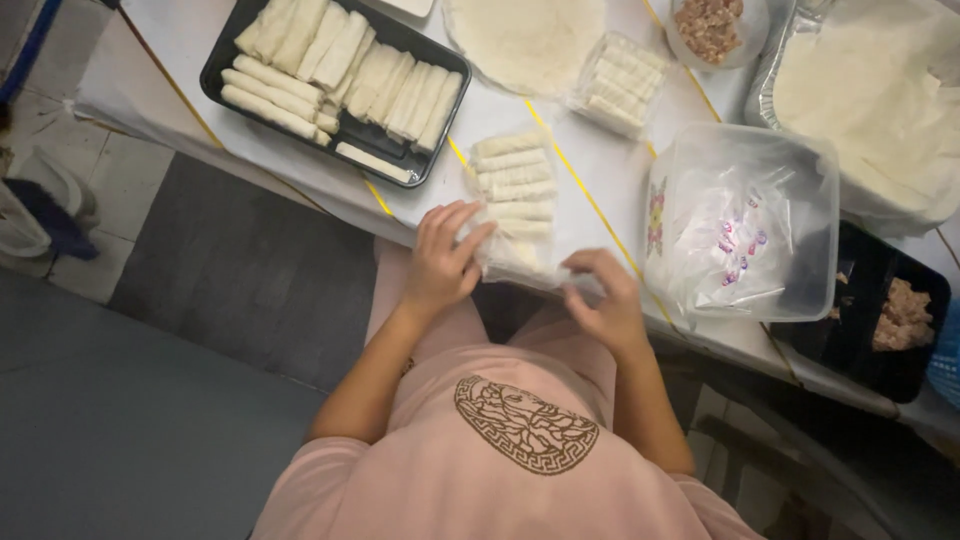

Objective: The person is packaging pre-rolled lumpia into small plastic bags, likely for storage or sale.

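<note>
A clear plastic bag packed with several pale rolled wrappers (pixel 512 190) lies at the near edge of the white table (pixel 600 190). My left hand (pixel 445 258) grips the bag's near left corner, fingers curled over the plastic. My right hand (pixel 604 295) pinches the bag's open near end on the right side. Both hands sit over the table's edge, above my lap.
A black tray (pixel 222 60) of several rolls is at the far left. A round flat wrapper (pixel 525 40) and a second small pack of rolls (pixel 615 85) lie behind. A clear tub holding plastic bags (pixel 740 225), a foil tray of wrappers (pixel 880 90), and meat filling (pixel 708 25) are on the right.
</note>
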